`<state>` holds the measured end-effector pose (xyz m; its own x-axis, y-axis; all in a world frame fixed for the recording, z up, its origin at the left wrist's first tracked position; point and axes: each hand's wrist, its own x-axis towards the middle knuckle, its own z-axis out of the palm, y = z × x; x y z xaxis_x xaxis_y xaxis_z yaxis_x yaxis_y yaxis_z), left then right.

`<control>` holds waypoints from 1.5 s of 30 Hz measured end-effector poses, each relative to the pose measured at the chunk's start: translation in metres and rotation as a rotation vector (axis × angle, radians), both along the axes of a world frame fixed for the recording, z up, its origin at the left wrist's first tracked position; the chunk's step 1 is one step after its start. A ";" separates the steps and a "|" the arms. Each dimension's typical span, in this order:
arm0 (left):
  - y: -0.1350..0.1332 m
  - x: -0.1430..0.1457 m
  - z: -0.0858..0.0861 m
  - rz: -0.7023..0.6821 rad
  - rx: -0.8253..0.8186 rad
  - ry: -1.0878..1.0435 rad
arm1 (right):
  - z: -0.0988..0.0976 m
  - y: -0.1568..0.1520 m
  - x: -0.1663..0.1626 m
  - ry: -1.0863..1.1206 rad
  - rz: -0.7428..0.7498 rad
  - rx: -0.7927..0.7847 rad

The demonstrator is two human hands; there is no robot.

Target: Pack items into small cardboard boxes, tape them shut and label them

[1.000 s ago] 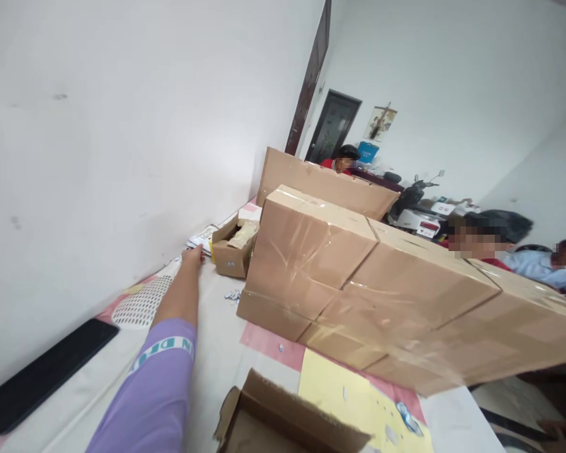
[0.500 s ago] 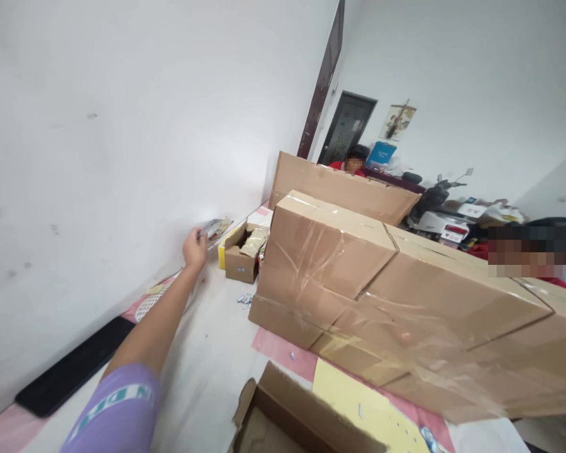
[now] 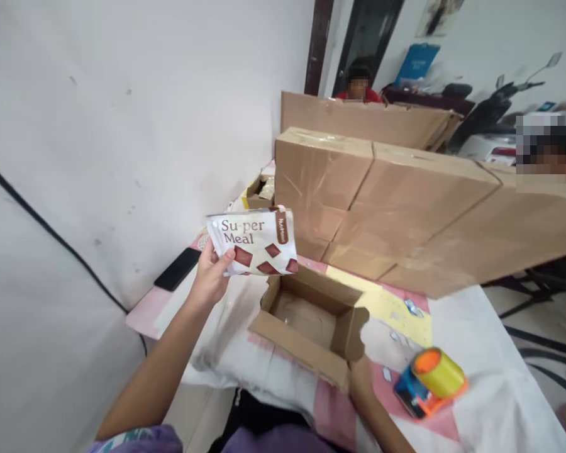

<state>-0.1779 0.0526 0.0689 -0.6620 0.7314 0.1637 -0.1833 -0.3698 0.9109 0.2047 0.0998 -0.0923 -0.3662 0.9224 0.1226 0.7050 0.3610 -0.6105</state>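
Note:
My left hand is closed on a white pouch printed "Su-per Meal" with brown squares, its thumb across the front. The pouch is up in the air, beyond the left rear corner of an open cardboard box. Nothing but bare cardboard and a small pale bit shows inside this box. At the box's right front corner, my right hand grips the side; most of its fingers are hidden by the flap.
A tape dispenser with a yellow roll lies to the right. Taped cartons form a wall at the back. A black flat object and a small carton are by the white wall. Two people sit beyond the cartons.
My left hand has come back from beside the wall with the pouch, now near the open box. The view has turned down, and my right hand has appeared at the box.

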 end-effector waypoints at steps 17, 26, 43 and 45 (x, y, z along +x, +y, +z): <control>0.025 0.120 -0.031 -0.513 -0.717 1.159 | -0.015 -0.023 0.020 0.318 0.074 -0.035; 0.021 0.125 -0.021 -0.514 -0.678 1.464 | -0.013 -0.024 0.021 0.383 0.049 -0.091; 0.021 0.128 -0.013 -0.596 -0.679 1.680 | -0.013 -0.020 0.019 0.334 0.046 -0.073; 0.020 0.125 -0.009 -0.606 -0.654 1.681 | -0.013 -0.020 0.019 0.352 0.044 -0.068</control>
